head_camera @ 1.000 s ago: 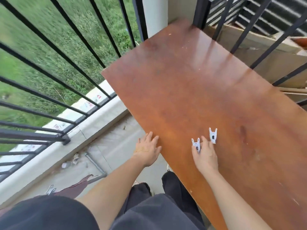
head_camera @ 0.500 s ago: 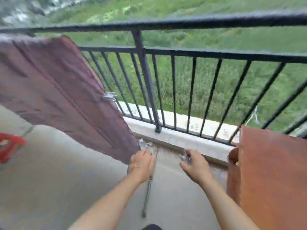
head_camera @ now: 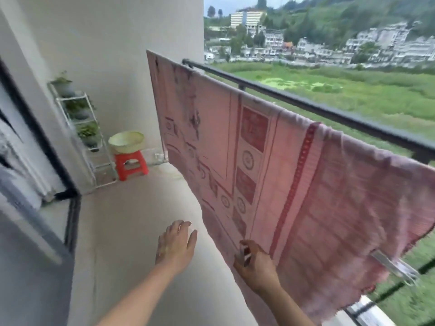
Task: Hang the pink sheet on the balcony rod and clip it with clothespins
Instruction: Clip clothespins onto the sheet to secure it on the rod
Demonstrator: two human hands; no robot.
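- Two bare hands are extended over the balcony floor (head_camera: 141,220), close to the lower edge of the pink sheet (head_camera: 329,208).
- Left hand (head_camera: 175,243): palm down, fingers straight and slightly spread, holding nothing, clear of the cloth.
- Right hand (head_camera: 256,267): fingers curled, pinching a white clothespin (head_camera: 244,253) (blurred; whether one or more cannot be told), right at the sheet's lower edge.
- Pink sheet: hangs spread out, its upper edge running along the near side of the black top rail (head_camera: 329,111) from the wall end towards the right. Whatever supports that upper edge is covered by the cloth. Darker red patterned bands run down the fabric.
- Second clothespin (head_camera: 395,267): white, clipped low on the sheet's right-hand edge, in front of the railing bars.
- Far corner of the floor, against the white wall (head_camera: 106,55): a red stool (head_camera: 130,164) carrying a pale basin (head_camera: 126,141). Just beside it stands a white wire rack (head_camera: 98,163) of potted plants.
- Beyond the rail: a green field, then buildings below a wooded hillside.
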